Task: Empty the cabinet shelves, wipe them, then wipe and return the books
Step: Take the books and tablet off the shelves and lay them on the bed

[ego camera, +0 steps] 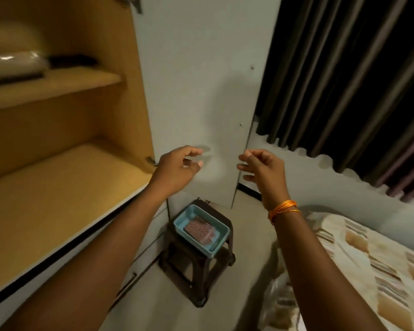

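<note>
The wooden cabinet stands open on the left, its lower shelf (65, 187) bare. On the upper shelf (58, 84) lie a plastic-wrapped bundle (14, 64) and a dark flat item (73, 60). The white cabinet door (201, 91) hangs open ahead. My left hand (177, 170) and my right hand (261, 168) hover in front of the door's lower part, fingers loosely curled, holding nothing. Below them a blue tray (189, 215) with a reddish checked cloth (201, 231) sits on a dark stool (198, 266). No books are in view.
Dark curtains (344, 80) hang at the right behind the door. A bed with a patterned cover (368, 271) fills the lower right. A crumpled plastic bag (277, 295) lies beside the bed. Pale floor surrounds the stool.
</note>
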The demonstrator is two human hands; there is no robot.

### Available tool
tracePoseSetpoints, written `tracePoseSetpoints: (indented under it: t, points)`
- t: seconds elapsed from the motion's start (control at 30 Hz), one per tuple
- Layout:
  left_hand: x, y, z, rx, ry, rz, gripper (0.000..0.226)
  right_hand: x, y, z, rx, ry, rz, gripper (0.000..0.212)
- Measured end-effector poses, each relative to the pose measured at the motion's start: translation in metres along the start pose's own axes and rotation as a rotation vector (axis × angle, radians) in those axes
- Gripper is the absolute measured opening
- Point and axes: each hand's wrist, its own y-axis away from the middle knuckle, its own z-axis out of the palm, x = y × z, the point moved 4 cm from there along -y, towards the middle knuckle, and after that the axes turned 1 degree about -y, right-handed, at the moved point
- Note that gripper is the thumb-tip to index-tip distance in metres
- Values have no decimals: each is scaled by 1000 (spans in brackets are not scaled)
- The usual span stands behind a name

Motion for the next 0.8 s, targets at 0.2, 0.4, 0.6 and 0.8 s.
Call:
tracePoseSetpoints:
  t: [0.2, 0.4, 0.6, 0.8]
  points:
    - [-33, -3, -114, 182, -75, -32, 27, -36, -24, 121, -174, -27, -75, 11]
    - [-63, 0, -218, 287, -159, -37, 28, -68, -30, 241, -305, -57, -143, 11]
    - [-86, -3, -294, 402, -231, -21, 27, -90, -30, 341, -366, -111, -130, 11]
    - [-100, -7, -366, 651, -416, 49, 22, -107, 1, 464, -409, -307, -74, 13]
